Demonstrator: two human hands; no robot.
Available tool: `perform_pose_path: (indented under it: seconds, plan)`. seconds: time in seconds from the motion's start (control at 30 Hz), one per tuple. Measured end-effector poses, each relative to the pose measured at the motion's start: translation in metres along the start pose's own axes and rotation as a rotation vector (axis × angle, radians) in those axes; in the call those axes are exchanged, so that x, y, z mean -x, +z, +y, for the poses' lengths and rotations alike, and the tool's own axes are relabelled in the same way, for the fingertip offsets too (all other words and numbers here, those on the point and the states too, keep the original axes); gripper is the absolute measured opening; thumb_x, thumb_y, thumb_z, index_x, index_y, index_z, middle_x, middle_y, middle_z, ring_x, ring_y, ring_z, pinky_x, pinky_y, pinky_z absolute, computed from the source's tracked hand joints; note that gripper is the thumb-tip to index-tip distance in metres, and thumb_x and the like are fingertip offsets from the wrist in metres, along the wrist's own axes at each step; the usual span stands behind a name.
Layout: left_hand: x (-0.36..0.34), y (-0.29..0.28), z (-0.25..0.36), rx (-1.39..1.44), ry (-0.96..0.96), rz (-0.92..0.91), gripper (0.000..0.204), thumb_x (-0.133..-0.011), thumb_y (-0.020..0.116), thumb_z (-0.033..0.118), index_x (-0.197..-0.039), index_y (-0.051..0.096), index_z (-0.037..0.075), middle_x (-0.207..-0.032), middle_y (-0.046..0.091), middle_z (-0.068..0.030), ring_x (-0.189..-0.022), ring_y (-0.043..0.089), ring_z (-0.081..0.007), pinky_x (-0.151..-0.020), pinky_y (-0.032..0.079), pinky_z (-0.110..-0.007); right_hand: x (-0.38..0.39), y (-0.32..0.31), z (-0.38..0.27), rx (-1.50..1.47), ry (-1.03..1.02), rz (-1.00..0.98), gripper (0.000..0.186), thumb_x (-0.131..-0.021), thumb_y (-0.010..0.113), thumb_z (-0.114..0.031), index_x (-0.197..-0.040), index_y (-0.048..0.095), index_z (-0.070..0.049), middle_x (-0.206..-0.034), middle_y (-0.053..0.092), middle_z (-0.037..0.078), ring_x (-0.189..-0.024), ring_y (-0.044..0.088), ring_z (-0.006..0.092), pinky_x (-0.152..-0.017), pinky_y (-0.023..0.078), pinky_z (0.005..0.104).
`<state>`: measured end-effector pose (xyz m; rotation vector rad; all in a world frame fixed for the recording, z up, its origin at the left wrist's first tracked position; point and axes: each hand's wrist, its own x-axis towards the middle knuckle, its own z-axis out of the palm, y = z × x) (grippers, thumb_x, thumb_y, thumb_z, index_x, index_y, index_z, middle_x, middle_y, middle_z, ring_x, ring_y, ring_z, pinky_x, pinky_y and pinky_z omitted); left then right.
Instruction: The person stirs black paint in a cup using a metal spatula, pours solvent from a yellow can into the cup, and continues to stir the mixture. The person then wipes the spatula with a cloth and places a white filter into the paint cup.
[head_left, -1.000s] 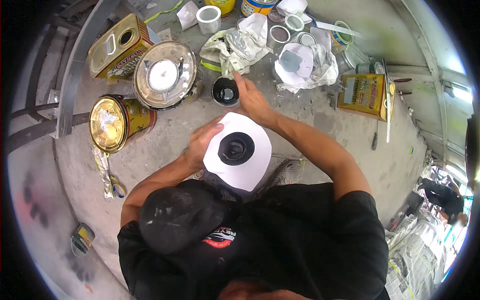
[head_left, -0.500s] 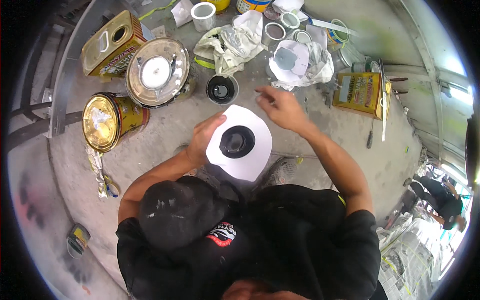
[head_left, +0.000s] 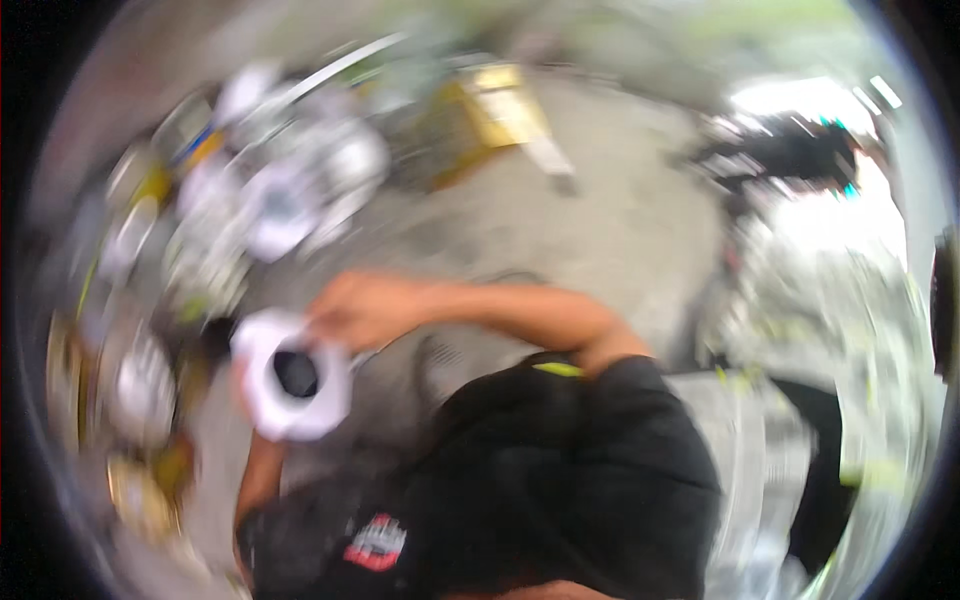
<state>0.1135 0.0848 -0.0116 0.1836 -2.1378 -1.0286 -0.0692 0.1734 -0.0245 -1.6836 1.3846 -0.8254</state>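
Observation:
The view is smeared by motion. A small cup [head_left: 296,374] with a dark inside has a white paper collar [head_left: 325,405] around it, in front of my body at lower left. My left hand [head_left: 243,378], mostly hidden behind the paper, holds the cup and collar from the left side. My right hand [head_left: 365,312] is at the collar's upper right edge; its fingers are too blurred to show whether they grip it.
Blurred paint cans [head_left: 143,385] stand at far left. Crumpled cloths and white paper [head_left: 282,212] lie at upper left. A yellow rectangular tin [head_left: 475,120] is further back. At right are a dark-clothed person [head_left: 780,155] and pale plastic sheeting [head_left: 800,310].
The whole view has swung to the right, so the cans and cup now appear further left. My right hand has come from the air beside the cup to the paper collar's edge.

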Motion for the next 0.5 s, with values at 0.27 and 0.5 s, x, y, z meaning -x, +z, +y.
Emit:
perform_pose_path:
  seconds: [0.27,0.5]
  plan:
    - [0.135,0.019,-0.096,0.256,-0.438,0.252,0.122,-0.069,0.086,0.006,-0.158,0.002,0.002,-0.155,0.035,-0.0230,-0.131,0.052,-0.0349,-0.108,0.047,-0.046,-0.006,0.015,-0.018,0.040,0.103,0.091,0.028,-0.088,0.060,-0.024,-0.074,0.065,-0.001,-0.068,0.065,0.019,-0.065,0.064,0.0370,-0.062,0.049,0.0470]
    - [0.111,0.007,-0.101,-0.023,-0.227,0.165,0.121,-0.074,0.085,0.006,-0.159,-0.001,0.003,-0.156,0.035,-0.0199,-0.134,0.050,-0.0339,-0.112,0.043,-0.047,-0.012,0.015,-0.015,0.137,0.111,0.067,0.035,-0.089,0.059,-0.032,-0.076,0.068,-0.001,-0.069,0.066,0.019,-0.069,0.066,0.0384,-0.066,0.050,0.0495]
